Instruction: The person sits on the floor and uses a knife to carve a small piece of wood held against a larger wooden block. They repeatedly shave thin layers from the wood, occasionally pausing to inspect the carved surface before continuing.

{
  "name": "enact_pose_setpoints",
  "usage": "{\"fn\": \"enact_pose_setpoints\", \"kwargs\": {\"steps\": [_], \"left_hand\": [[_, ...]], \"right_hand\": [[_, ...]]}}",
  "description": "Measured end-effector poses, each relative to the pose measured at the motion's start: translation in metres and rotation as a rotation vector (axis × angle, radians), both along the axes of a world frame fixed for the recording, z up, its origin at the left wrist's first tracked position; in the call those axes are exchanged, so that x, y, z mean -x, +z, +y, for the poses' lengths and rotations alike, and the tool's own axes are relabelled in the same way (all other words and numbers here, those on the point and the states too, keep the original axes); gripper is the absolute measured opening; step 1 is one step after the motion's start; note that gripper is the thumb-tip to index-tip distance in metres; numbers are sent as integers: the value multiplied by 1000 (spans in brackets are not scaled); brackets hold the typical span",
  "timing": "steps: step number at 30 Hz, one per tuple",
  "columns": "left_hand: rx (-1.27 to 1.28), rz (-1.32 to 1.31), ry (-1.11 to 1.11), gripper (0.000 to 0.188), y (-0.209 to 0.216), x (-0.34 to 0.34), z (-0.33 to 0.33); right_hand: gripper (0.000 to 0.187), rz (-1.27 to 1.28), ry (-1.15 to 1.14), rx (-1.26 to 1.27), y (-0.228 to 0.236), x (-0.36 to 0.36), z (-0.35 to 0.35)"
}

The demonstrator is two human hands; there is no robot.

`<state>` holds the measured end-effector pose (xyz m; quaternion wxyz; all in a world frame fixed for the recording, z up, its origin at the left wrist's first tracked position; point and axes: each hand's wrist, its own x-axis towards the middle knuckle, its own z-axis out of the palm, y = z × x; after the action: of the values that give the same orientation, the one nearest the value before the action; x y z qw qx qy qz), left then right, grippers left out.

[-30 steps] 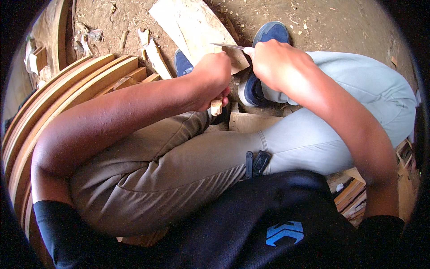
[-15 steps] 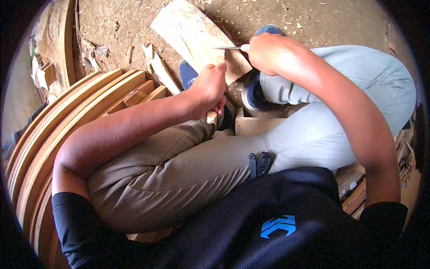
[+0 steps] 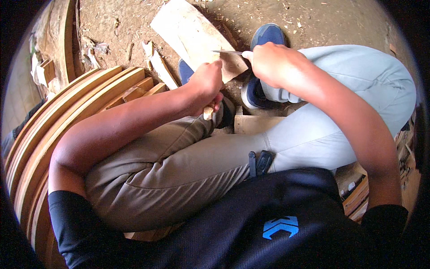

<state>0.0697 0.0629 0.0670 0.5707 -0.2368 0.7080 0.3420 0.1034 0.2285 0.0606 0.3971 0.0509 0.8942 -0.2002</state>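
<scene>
My left hand (image 3: 206, 85) is closed around a short wooden stick (image 3: 208, 112). One end of the stick pokes out below the fist, and its far end shows just above the knuckles. In my right hand (image 3: 274, 63), a knife (image 3: 229, 52) is gripped with its thin blade pointing left. The blade lies just above the stick's far end; whether they touch I cannot tell. Beneath both is a pale, broad wooden slab (image 3: 190, 33), slanting from the upper left down to between my feet. The knife's handle is mostly hidden in my fist.
Curved wooden strips (image 3: 67, 107) are stacked at the left. A split wood offcut (image 3: 156, 65) lies on the dirt floor (image 3: 130, 22) among chips and shavings. My blue shoes (image 3: 268, 36) flank the slab. A wooden block (image 3: 255, 124) sits near my leg, and more wood pieces lie at right.
My right hand and the knife have shifted slightly toward me. My left hand, with the stick, has moved a little to the left. Both grips are the same.
</scene>
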Motion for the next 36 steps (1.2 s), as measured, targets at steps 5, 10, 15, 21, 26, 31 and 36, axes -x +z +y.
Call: {"fn": "enact_pose_setpoints", "kwargs": {"steps": [5, 10, 15, 21, 26, 31, 36], "left_hand": [[13, -89, 74, 28, 0, 5, 8], [-27, -115, 131, 27, 2, 9, 12], [-16, -40, 39, 32, 4, 1, 5], [-95, -105, 82, 32, -7, 3, 3], [-91, -77, 48, 32, -4, 2, 3], [-76, -88, 12, 30, -10, 3, 1], [-32, -126, 29, 23, 3, 13, 2]], "right_hand": [[30, -68, -23, -28, -4, 5, -4], [30, -129, 22, -71, 0, 16, -11], [27, -23, 103, -39, 6, 22, -2], [27, -110, 146, -50, 1, 22, 12], [31, -116, 90, -57, 8, 15, 13], [28, -140, 19, -31, 2, 10, 13], [27, -67, 5, 16, 8, 5, 2]]}}
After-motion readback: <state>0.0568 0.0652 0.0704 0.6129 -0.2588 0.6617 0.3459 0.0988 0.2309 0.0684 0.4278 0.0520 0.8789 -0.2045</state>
